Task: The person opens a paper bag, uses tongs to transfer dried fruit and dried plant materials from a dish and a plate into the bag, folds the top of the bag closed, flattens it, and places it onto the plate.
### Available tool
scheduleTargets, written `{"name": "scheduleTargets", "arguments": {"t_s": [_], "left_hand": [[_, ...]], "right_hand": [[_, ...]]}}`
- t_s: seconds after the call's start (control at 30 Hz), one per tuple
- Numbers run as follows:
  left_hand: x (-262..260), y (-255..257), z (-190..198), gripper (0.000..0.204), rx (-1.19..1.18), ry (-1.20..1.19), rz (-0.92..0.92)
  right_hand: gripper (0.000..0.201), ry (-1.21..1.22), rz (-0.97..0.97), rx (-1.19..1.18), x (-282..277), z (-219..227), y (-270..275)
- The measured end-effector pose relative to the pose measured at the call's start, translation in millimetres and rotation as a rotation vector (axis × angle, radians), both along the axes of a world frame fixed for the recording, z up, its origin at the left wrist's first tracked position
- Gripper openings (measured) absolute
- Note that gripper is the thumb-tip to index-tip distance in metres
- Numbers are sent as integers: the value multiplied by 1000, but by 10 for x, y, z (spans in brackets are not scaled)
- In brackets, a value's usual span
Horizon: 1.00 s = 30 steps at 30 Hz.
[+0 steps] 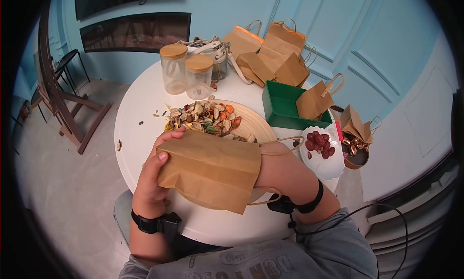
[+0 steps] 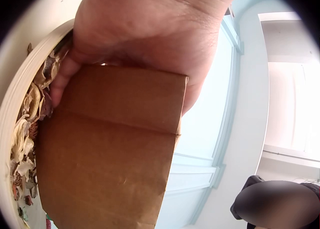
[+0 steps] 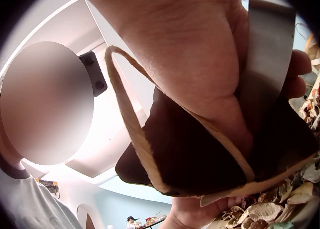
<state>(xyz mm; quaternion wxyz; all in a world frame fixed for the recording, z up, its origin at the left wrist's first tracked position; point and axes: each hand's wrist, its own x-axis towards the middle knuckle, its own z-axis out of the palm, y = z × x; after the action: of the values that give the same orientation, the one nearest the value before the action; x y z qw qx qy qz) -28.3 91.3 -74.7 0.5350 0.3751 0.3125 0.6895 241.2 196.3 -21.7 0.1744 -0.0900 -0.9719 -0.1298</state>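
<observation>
A brown paper bag lies tipped on its side over the front of the table, its mouth and twisted handles towards the right. My left hand grips the closed bottom end, thumb on the near face and fingers round the far side. My right hand reaches in through the mouth, so the head view hides it. In the right wrist view a flat grey metal strip sits in that hand, fingertips showing beyond it. Just past the bag is a round wooden plate heaped with dried petals.
Two clear jars with wooden lids stand behind the plate. Right of it are a green box holding a small paper bag, and a white scalloped dish of red dates. More paper bags stand at the back.
</observation>
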Motion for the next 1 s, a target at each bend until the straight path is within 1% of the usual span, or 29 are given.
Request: {"name": "scheduleTargets", "arguments": {"t_s": [1.0], "left_hand": [[-20, 14, -26, 63, 12, 6, 5]], "right_hand": [[15, -68, -26, -129, 16, -53, -17]]}}
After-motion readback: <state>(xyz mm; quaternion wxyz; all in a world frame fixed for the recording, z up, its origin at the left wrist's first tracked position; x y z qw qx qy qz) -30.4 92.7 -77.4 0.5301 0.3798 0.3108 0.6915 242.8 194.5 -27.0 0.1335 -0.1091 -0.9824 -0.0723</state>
